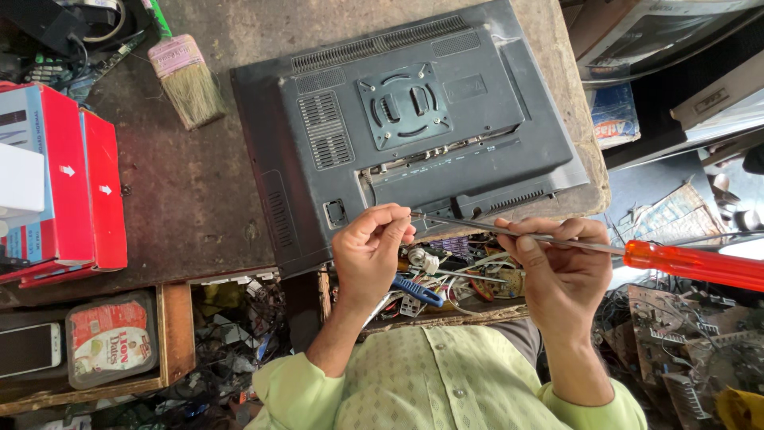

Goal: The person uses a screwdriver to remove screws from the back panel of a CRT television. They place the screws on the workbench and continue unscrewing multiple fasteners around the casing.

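A: Largest first. Worn brown desk (191, 191), filling the upper left. On it, face down, a flat-panel monitor (414, 127), dark grey back cover up, square mounting plate near its centre, long side running roughly 8 to 2 o'clock. Its near edge overhangs the desk toward the person.

B: And beside it?

A: At 9 o'clock from the monitor, a stack of red boxes (76, 191). At 11 o'clock, a paintbrush (187, 80) with pale bristles. Below the desk edge, an open drawer (446, 279) of tangled wires and small parts, directly under both hands.

B: The tool?

A: Long screwdriver (557, 239), orange translucent handle out at 3 o'clock, thin steel shaft. Long axis nearly level, tilted slightly: tip high at 9 o'clock, handle lower at 3. The tip sits at the monitor's near edge, at about 6 o'clock from the mounting plate.

B: Hands?

A: Right hand (561, 275) has its fingers closed narrow around the mid-shaft, well short of the handle. Left hand (370, 247) has thumb and fingers (390, 219) pinched together right at the tip; whether something tiny is between them, I cannot tell.

B: Which hand is nearer the working end?

A: The left, touching it. The monitor's edge lies at 12 o'clock from those fingers, just beside them. The right is farther along the shaft, at 3 o'clock.
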Tool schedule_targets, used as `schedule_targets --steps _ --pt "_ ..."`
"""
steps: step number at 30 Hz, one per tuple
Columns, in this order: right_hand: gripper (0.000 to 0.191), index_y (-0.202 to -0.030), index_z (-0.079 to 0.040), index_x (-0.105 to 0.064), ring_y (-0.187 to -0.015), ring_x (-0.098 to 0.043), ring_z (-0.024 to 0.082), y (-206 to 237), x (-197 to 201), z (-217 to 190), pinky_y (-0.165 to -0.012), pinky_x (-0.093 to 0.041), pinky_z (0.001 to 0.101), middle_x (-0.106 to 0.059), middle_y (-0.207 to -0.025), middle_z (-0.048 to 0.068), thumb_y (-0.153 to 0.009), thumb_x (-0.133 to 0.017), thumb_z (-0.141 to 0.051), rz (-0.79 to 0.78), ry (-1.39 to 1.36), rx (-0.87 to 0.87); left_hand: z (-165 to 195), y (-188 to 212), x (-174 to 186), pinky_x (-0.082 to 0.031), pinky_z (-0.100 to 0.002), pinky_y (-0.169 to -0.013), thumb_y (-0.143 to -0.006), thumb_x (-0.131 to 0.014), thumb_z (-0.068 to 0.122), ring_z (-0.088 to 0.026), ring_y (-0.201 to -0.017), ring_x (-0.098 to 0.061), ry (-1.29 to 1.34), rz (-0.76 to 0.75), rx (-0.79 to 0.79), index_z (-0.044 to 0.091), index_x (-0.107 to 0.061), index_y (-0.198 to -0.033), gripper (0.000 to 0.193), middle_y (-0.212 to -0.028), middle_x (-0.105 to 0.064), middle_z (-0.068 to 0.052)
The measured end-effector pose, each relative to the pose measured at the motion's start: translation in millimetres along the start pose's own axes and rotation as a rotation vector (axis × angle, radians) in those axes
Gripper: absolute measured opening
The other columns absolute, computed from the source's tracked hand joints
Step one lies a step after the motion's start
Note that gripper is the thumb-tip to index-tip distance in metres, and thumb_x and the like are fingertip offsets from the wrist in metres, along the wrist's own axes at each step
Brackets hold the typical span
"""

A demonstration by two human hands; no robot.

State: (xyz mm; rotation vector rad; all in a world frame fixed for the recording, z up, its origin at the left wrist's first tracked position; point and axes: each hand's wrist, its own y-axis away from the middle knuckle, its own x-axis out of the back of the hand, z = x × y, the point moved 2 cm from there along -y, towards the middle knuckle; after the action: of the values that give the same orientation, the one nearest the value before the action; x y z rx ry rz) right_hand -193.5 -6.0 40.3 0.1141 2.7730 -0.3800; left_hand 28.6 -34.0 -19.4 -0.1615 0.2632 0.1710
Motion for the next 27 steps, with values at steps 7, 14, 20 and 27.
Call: schedule_targets --steps 7,14,20,27 --pt "0.031 -0.122 -0.006 -0.044 -0.121 -0.07 0.036 0 0 -5 -0.103 -0.063 0.0408 -0.068 -0.118 0.025 -0.104 -0.057 0.015 0.022 0.018 -0.008 -1 2 0 -0.064 -0.027 -0.075 -0.098 -0.07 -0.002 -0.013 -0.084 -0.073 0.027 -0.011 -0.009 -0.006 -0.073 -0.106 0.009 -0.107 -0.074 -0.011" --pt "0.031 -0.122 -0.005 -0.045 -0.114 -0.071 0.03 -5 10 -6 -0.097 -0.065 0.039 -0.068 -0.115 0.023 -0.103 -0.059 0.014 0.079 0.047 -0.063 3 2 3 -0.063 -0.026 -0.074 -0.098 -0.071 -0.002 -0.013 -0.082 -0.074 -0.054 -0.108 -0.009 -0.004 -0.074 -0.105 0.008 -0.102 -0.075 -0.01" --pt "0.027 -0.123 -0.003 -0.046 -0.109 -0.073 0.026 -17 15 -4 -0.094 -0.066 0.0391 -0.069 -0.11 0.021 -0.105 -0.059 0.013 0.048 0.098 -0.055 21 1 0 -0.064 -0.024 -0.078 -0.097 -0.073 0.003 -0.011 -0.091 -0.073 -0.211 -0.186 -0.153 -0.002 -0.072 -0.102 0.008 -0.111 -0.074 -0.011" --pt "0.023 -0.127 -0.001 -0.043 -0.102 -0.076 0.024 -55 25 -50 -0.089 -0.068 0.0335 -0.071 -0.107 0.021 -0.112 -0.058 0.008 -0.167 0.4 0.13 22 -35 45 -0.045 -0.02 -0.049 -0.093 -0.079 0.009 -0.005 -0.06 -0.055 -0.629 -0.006 -0.259 -0.002 -0.075 -0.109 0.021 -0.086 -0.07 -0.006"
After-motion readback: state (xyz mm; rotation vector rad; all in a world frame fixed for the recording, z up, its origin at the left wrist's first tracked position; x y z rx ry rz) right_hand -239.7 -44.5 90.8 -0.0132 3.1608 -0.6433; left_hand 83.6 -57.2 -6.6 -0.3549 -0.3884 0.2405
